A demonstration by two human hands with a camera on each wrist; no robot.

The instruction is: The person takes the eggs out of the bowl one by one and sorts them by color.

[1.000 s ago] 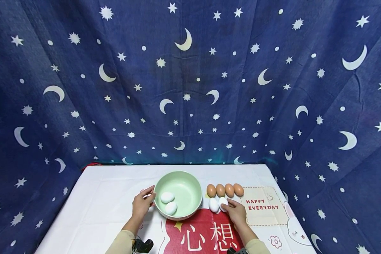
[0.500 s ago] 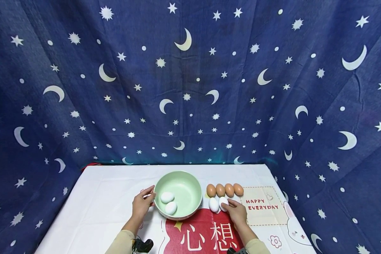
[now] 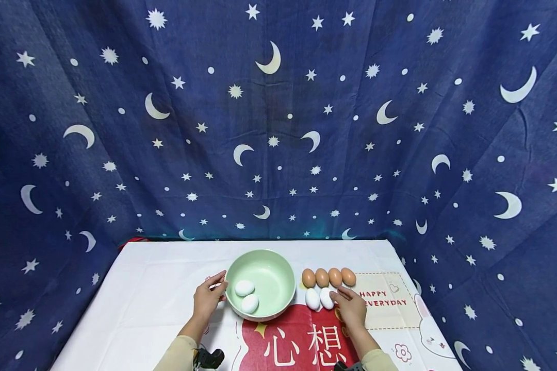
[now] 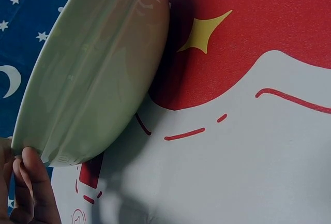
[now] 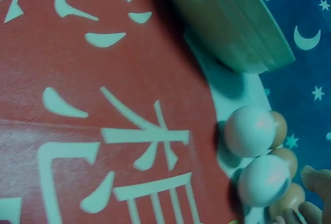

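In the head view my left hand (image 3: pixel 207 296) is at the left side of a light green bowl (image 3: pixel 285 288), its fingertips touching the rim from outside. The left wrist view shows those fingers (image 4: pixel 39 177) against the edge of the tilted-looking bowl wall. Inside the bowl lie two white eggs (image 3: pixel 245 288), side by side. My right hand (image 3: pixel 353 309) is beside the right one of two more white eggs (image 3: pixel 312 299) on the table, fingertips right at its side and holding nothing. In the right wrist view its fingers (image 5: pixel 316 180) are apart from the near white egg (image 5: pixel 264 181).
Behind the white eggs stands a row of several brown eggs (image 3: pixel 322 278). The white tablecloth (image 3: pixel 144 288) carries a red print with characters and a beige "Happy Everyday" patch (image 3: pixel 390 319). A blue curtain (image 3: pixel 278 170) with moons and stars hangs around the table.
My right hand has let go of the right white egg and drawn back slightly to the right; that egg stays beside the other. My left hand and the bowl have not moved.
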